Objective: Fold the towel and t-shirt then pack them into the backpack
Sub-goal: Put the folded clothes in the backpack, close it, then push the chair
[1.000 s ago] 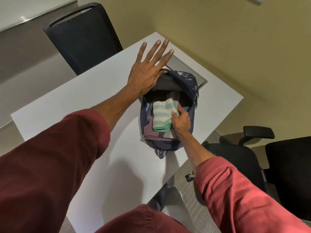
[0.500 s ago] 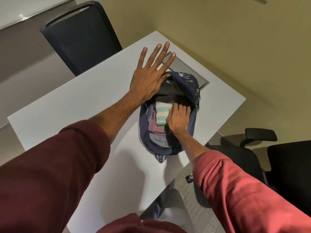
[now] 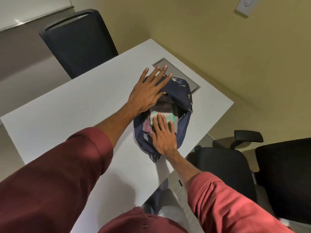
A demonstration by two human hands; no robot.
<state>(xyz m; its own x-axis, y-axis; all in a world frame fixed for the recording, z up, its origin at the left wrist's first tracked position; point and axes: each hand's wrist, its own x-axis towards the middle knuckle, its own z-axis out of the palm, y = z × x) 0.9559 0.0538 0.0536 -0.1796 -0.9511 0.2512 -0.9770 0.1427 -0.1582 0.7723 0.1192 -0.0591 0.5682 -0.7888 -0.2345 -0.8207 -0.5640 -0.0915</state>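
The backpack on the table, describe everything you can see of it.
The backpack is soft dark navy fabric with small light prints on its top flap. It lies slumped on the white table, its mouth gaping open. Inside show a folded green-and-white striped towel and mauve fabric beside it. The left hand rests flat on the upper flap, fingers spread; the right hand presses flat on the towel and lower rim.

The person wears a red long-sleeved shirt. The left sleeve (image 3: 50,174) reads dark maroon and is rolled into a thick cuff well back from the fingers (image 3: 153,76), leaving the forearm bare. The right sleeve (image 3: 227,199) looks lighter, coral red, and is rolled likewise. Farthest from the fingers, the shirt front (image 3: 131,221) carries a small button (image 3: 144,226).
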